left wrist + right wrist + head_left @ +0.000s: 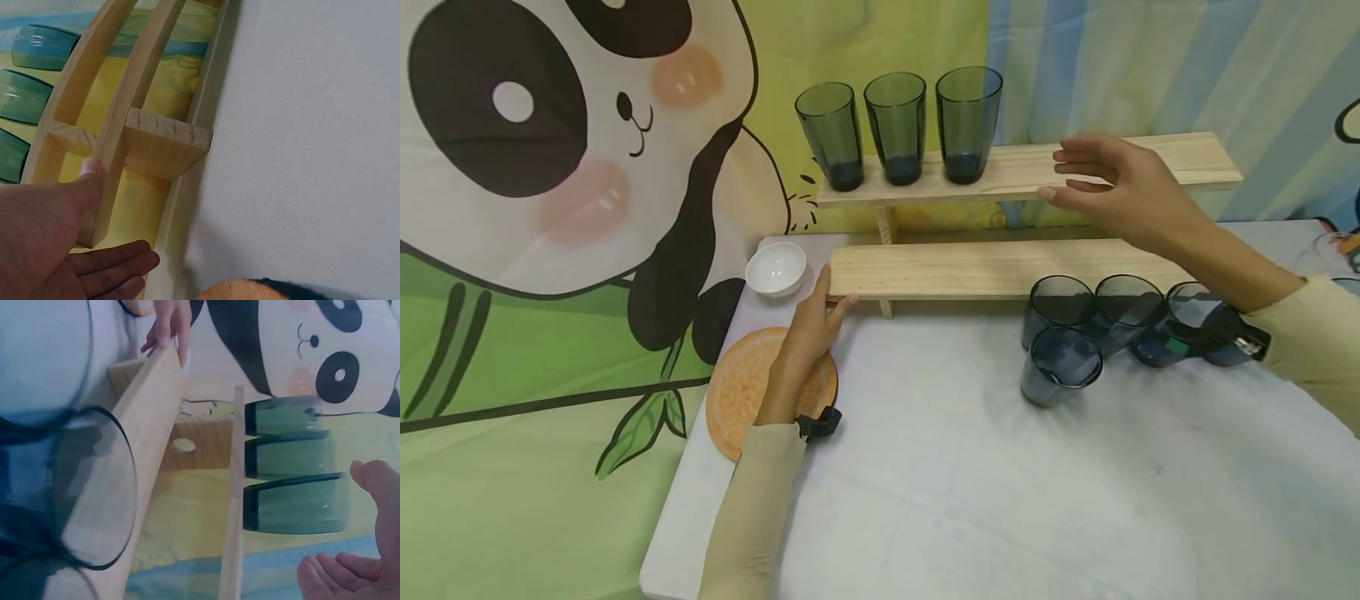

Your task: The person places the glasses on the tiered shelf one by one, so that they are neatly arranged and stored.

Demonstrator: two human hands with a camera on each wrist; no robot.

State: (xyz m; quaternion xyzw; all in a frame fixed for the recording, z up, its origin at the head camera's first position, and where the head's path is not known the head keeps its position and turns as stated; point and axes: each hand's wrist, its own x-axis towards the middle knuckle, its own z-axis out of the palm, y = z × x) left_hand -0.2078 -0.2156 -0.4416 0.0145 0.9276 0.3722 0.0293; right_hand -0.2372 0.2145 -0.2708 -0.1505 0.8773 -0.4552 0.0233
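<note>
My left hand point(811, 321) touches the left end of the lower board of a wooden two-tier shelf point(955, 271). Its thumb rests against the board's edge, while its fingers point(119, 269) extend straight past the end. Just in front of the upper board, my right hand point(1123, 187) is raised, empty, thumb apart from the fingers. To its left, three tinted drinking glasses point(967, 125) stand upright in a row on the upper board. Below the right hand, several more blue-tinted glasses point(1062, 367) are grouped on the table before the lower board, partly hidden by the right forearm.
A small white bowl point(777, 268) sits left of the shelf. Under the left forearm lies a round orange-brown board point(737, 383) near the table's left edge. The white table point(970, 500) stretches forward to a curtain with a panda print point(685, 192) behind the shelf.
</note>
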